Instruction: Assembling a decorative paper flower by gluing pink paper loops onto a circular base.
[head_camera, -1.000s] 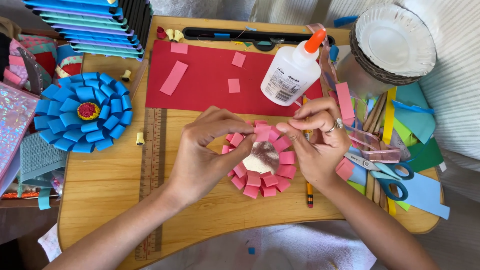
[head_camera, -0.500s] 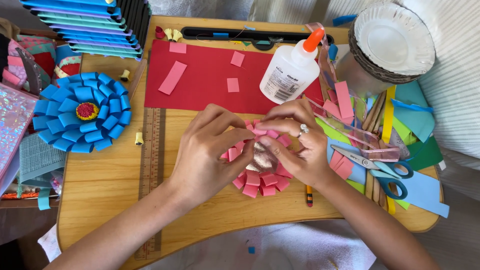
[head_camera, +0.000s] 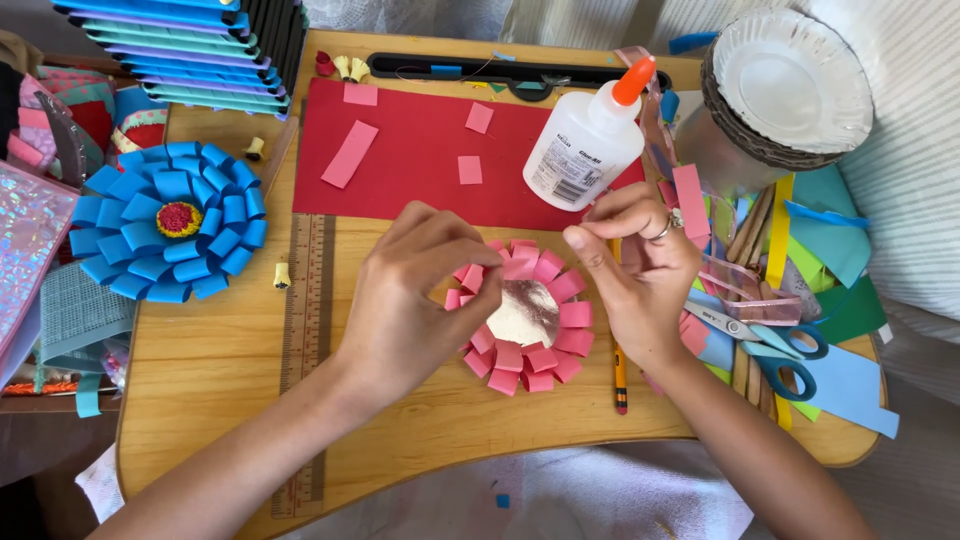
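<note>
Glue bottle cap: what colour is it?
Orange; the glue bottle is white, its cap clearest in the head view.

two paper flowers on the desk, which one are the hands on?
The pink flower, centre of the desk, between left hand and right hand. The blue flower lies untouched.
</note>
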